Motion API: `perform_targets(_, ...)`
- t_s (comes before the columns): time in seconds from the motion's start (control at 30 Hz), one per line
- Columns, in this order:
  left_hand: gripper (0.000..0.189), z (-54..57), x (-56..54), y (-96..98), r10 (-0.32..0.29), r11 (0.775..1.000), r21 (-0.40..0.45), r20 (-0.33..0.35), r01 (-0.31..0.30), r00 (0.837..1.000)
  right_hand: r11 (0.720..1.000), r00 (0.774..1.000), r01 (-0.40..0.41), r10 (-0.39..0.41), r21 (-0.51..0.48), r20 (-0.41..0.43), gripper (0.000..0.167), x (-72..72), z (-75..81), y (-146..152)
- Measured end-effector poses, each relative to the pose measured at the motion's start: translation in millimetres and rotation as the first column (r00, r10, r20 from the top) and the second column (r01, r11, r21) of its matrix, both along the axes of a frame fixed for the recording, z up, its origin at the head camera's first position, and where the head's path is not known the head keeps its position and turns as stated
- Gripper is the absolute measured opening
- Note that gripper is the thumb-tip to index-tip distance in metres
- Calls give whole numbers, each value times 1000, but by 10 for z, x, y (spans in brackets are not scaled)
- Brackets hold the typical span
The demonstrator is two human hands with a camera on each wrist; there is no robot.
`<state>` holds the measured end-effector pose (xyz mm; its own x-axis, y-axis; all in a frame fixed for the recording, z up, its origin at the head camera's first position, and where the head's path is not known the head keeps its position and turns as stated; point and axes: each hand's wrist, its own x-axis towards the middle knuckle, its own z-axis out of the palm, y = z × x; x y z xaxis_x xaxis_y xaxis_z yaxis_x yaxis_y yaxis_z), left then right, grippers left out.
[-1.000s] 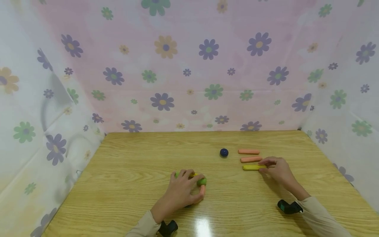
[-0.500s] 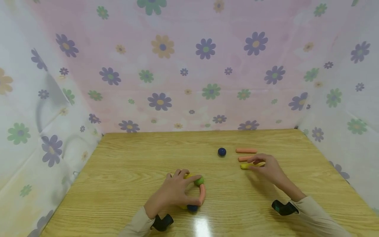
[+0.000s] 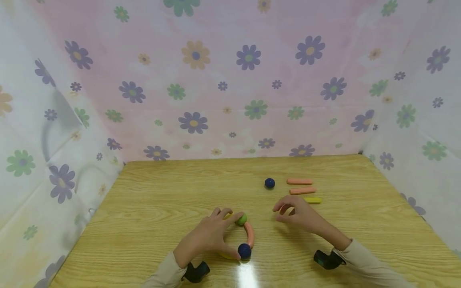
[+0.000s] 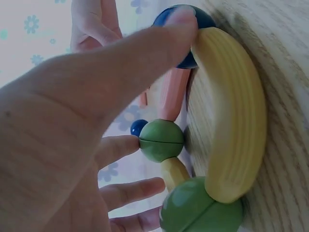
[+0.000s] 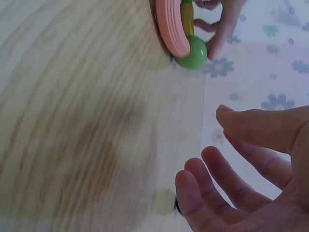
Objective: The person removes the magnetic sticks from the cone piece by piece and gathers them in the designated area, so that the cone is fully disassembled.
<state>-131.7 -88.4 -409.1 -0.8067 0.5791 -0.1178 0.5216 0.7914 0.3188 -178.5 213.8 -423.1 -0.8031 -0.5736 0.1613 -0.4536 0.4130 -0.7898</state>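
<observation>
Right hand moved leftward — fingers apart | left hand spread — touching nearer blue ball

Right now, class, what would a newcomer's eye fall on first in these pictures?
Probably the flowered backdrop behind the table, then the colourful ring near the front, partly hidden by the left grip. The right grip, holding nothing, may come next, right of the ring. Beyond it lie a blue ball and three bars.

The balls are green and navy, the bars salmon and yellow, the backdrop flowered pink.
</observation>
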Motion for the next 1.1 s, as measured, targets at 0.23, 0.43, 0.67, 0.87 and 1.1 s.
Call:
perform_targets(0.23, 102, -31, -1, 0, -4, 999, 35, -17, 5, 1000, 997, 992, -82, 80, 13, 96, 18, 37, -69, -252)
perform_targets(0.43, 102, -81, 3, 26, 4, 997, 71, -36, -1, 999, 995, 991, -101, 100, 10, 93, 19, 87, -116, -444)
perform_targets(0.67, 100, -83, -16, 24, -3, 994, 111, -12, 4, 1000, 998, 991, -58, 56, 16, 118, 20, 106, -150, -643)
perform_targets(0.87, 68, -88, -112, -36, -23, 970, 243, 95, -1, 995, 999, 981, -33, 29, 15, 192, 18, 95, -177, -745)
perform_targets(1.1, 26, -200, -302, -103, -54, 897, 441, 189, -36, 980, 998, 991, -29, 22, 48, 131, 15, 51, -174, -827)
